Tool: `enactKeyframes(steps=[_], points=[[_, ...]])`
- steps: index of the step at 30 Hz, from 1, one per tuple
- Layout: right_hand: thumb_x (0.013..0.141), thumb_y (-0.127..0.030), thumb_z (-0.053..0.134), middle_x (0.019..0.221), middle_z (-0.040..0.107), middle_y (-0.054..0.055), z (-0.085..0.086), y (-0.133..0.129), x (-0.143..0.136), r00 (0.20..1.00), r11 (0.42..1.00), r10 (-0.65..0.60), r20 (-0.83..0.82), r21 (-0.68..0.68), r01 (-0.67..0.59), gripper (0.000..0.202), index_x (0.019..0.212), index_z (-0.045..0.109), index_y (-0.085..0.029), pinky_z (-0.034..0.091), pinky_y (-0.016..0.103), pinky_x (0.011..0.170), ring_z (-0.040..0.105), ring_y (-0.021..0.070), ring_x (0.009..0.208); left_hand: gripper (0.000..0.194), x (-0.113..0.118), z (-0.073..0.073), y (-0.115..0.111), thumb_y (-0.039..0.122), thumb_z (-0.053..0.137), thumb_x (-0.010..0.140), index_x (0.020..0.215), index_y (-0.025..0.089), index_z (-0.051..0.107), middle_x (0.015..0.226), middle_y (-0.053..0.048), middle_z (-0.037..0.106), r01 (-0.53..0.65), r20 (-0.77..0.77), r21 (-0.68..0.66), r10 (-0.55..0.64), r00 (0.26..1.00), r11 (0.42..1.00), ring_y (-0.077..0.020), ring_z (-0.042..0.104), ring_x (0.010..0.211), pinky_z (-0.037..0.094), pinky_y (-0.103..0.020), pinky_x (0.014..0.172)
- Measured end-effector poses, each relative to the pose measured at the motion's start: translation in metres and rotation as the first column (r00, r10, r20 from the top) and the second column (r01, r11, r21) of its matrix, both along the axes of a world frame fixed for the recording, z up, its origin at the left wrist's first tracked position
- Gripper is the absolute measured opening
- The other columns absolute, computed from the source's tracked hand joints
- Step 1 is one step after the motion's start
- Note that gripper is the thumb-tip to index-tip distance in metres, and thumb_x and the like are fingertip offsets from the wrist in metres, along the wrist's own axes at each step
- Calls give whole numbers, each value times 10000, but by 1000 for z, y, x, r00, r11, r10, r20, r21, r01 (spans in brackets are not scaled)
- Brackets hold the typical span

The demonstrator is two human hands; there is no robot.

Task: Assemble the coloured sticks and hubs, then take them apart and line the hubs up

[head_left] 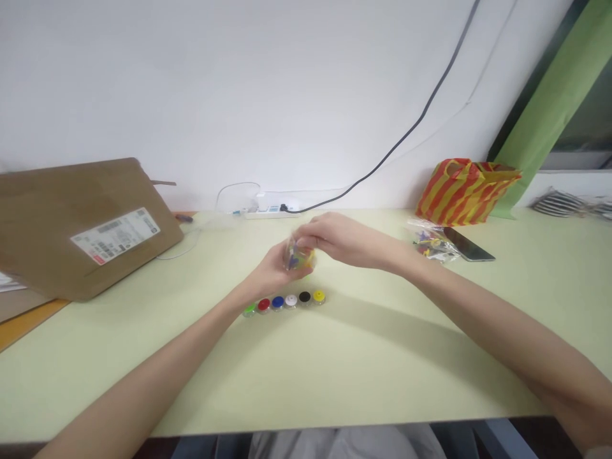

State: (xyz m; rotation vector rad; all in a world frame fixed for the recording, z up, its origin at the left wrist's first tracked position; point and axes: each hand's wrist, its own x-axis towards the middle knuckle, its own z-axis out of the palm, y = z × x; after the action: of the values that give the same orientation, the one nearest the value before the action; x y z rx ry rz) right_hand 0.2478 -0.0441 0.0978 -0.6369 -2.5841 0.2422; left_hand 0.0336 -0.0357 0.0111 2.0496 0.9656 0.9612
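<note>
My left hand (pixel 275 268) is wrapped around a small clear container (pixel 297 256) with blue and yellow bits inside, held above the table. My right hand (pixel 342 239) is closed, its fingertips pinched at the container's upper edge; what lies between them is hidden. Just below, a row of small clear pots stands on the table, with a green lid (pixel 250 310), a red lid (pixel 264 305), a blue lid (pixel 278 302), a white lid (pixel 291 299), a black lid (pixel 305 297) and a yellow lid (pixel 319 296).
A clear plastic bag of coloured pieces (pixel 433 247) lies beside a phone (pixel 466 244) on the right. Behind them stands a red-and-yellow striped bag (pixel 466 191). A cardboard box (pixel 90 236) occupies the left. By the wall sits a power strip (pixel 270 213) with a dark cable (pixel 396 145).
</note>
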Motion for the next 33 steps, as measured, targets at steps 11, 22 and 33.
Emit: enactKeyframes(steps=[11,22,33], points=[[952,-253,629,906,639,88,15,14,30,996,990,-70,-50,121,76,138,882,733,-197,412,355,819,522,258,971,724,-1,2,4,299,856,820,1430,285,467,1368,-144,636,246,353,-198,-165,921,949,-298,668,1211,545,-401,961],[945,-186,580,1005,655,43,23,3,28,975,995,-51,-219,71,68,72,965,634,-230,429,365,882,545,232,984,482,-1,4,3,341,849,824,1218,164,634,968,-78,747,163,218,-204,-118,969,965,-212,733,764,572,-329,701],[879,-377,757,1277,609,64,36,9,49,990,987,135,-49,-83,-139,196,1038,740,-264,453,419,1011,531,261,1195,302,-10,0,6,359,796,880,1066,129,739,988,-146,774,359,280,-350,-270,921,865,-269,750,882,577,-388,825]])
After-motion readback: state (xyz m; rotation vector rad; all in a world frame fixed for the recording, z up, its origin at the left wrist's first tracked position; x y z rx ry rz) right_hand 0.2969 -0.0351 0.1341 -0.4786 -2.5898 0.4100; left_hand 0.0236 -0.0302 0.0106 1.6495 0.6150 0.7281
